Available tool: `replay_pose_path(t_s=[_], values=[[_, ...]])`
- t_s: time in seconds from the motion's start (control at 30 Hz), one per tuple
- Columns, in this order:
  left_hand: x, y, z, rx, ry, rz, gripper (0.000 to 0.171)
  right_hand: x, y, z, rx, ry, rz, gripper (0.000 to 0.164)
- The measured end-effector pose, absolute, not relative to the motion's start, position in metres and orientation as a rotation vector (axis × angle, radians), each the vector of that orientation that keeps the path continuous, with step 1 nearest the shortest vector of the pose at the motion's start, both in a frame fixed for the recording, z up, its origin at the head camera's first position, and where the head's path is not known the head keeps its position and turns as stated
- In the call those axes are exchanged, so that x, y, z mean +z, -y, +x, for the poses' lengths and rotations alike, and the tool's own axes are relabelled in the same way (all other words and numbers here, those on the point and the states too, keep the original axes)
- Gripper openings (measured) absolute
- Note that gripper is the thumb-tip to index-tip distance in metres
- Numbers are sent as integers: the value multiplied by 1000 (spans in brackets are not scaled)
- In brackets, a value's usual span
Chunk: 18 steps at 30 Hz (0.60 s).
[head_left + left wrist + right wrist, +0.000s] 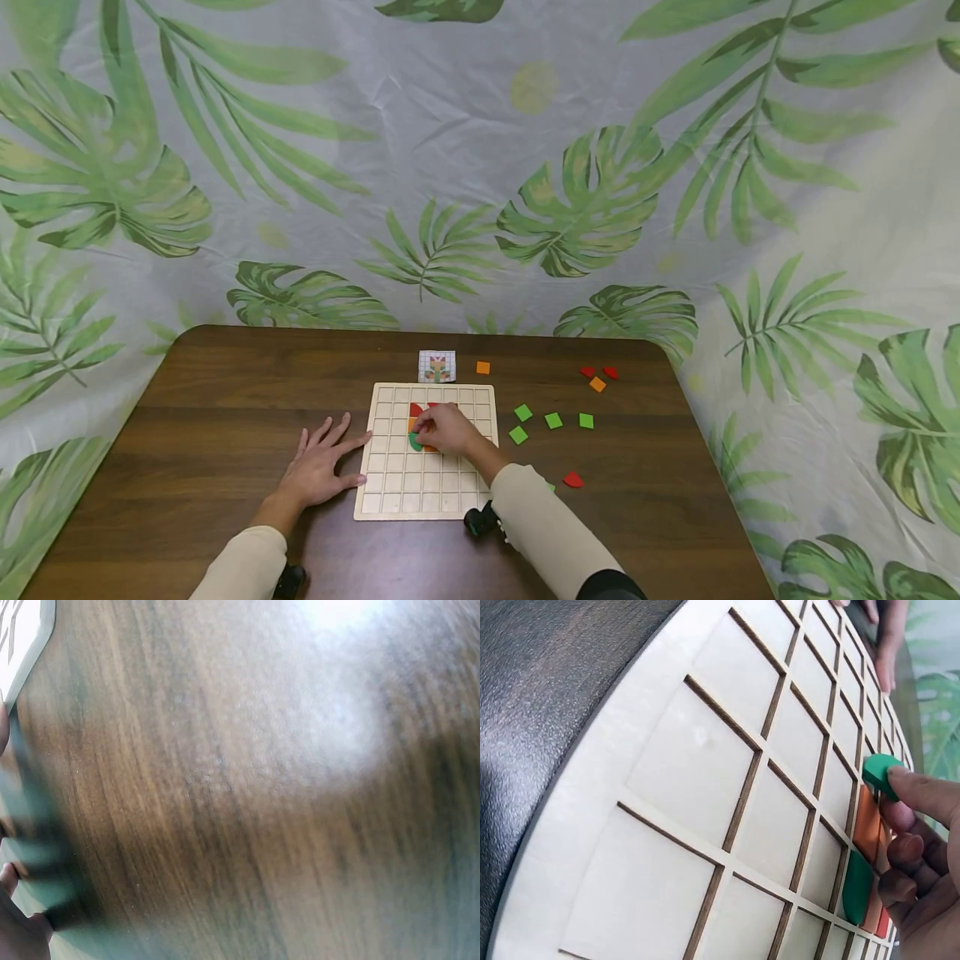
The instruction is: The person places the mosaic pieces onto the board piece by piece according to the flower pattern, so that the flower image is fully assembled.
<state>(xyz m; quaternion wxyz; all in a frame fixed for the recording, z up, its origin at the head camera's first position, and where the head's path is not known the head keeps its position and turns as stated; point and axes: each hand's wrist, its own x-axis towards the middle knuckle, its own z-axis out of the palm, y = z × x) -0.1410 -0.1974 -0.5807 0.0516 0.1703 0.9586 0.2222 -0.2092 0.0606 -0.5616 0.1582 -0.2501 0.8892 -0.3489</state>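
My right hand (450, 431) is over the middle of a pale wooden grid board (401, 503). Its thumb and fingers pinch a green piece with a rounded edge (883, 774), held at the grid beside orange pieces (866, 825). A second green piece (857, 889) lies in the grid, near a sliver of red. Red pieces (416, 409) show in an upper row; the hand covers part of the pattern. My left hand (318, 467) rests on the table with fingers spread, its thumb and index fingertip at the board's left edge.
A small printed pattern card (437, 367) lies behind the board, with an orange square (483, 367) to its right. Several green squares (553, 421) are scattered right of the board. Two red pieces and an orange square (597, 384) lie farther back; another red piece (573, 480) is nearer.
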Motion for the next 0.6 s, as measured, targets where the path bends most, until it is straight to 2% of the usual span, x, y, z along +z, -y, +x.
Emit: replay_pose_path(t_s=[0.6], values=[[-580,197,-141,668,-2912,506,69,-562,-59,-206,-884,-2603,-775,8]])
